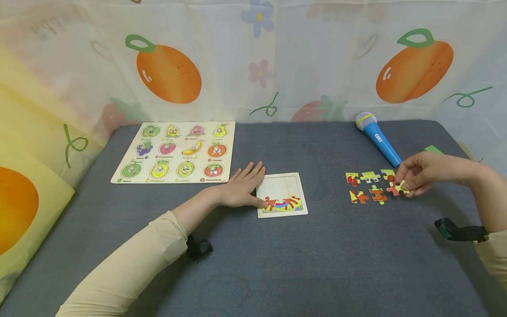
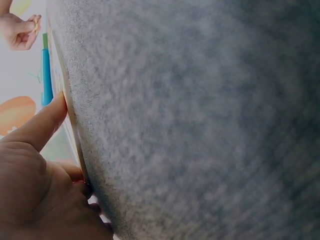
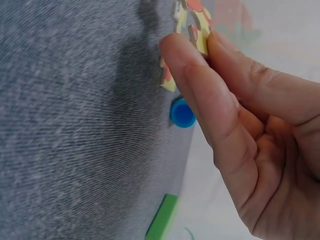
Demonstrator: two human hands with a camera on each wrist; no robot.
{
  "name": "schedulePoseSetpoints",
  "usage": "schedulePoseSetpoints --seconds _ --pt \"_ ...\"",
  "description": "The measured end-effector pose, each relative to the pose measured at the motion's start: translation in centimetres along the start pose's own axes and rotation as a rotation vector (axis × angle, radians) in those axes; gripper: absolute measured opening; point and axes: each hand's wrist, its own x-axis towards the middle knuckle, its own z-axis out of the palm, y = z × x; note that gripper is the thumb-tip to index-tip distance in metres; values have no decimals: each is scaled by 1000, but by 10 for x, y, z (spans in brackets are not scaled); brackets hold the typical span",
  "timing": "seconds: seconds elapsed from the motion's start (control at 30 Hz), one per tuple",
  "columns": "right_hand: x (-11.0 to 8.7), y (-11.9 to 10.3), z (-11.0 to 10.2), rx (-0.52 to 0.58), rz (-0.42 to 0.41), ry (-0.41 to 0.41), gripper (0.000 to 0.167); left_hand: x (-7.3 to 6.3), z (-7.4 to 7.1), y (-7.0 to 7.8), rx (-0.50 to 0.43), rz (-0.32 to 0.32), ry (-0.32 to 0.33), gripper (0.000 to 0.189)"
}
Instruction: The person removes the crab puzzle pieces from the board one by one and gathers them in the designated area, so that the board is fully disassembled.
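Observation:
My right hand (image 1: 424,173) pinches a red and yellow jigsaw piece (image 1: 398,188) between thumb and fingers. In the right wrist view the piece (image 3: 200,35) shows at the fingertips, off the cloth. Several more jigsaw pieces (image 1: 370,177) lie in two loose rows just left of that hand. My left hand (image 1: 241,187) lies with straight fingers on the left edge of a white puzzle tray (image 1: 277,182), its thumb touching the tray's lower left. Along the tray's bottom a strip of fitted pieces (image 1: 282,204) forms part of a red picture; the upper part shows bare white.
A fruit peg board (image 1: 178,152) lies at the back left. Behind the pieces is a blue toy microphone (image 1: 378,138), close to the right hand. A green block (image 1: 433,149) sits near the right back edge. A fruit-print curtain (image 1: 222,57) hangs behind the grey table (image 1: 301,264).

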Motion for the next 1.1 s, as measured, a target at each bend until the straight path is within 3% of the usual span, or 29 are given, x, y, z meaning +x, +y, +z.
schedulePoseSetpoints --seconds 0.43,1.1 --pt "6 9 -1 46 21 -62 31 -1 -1 -1 8 3 -8 99" --pt "10 4 5 18 143 -13 26 -2 -1 -1 -2 8 -7 99"
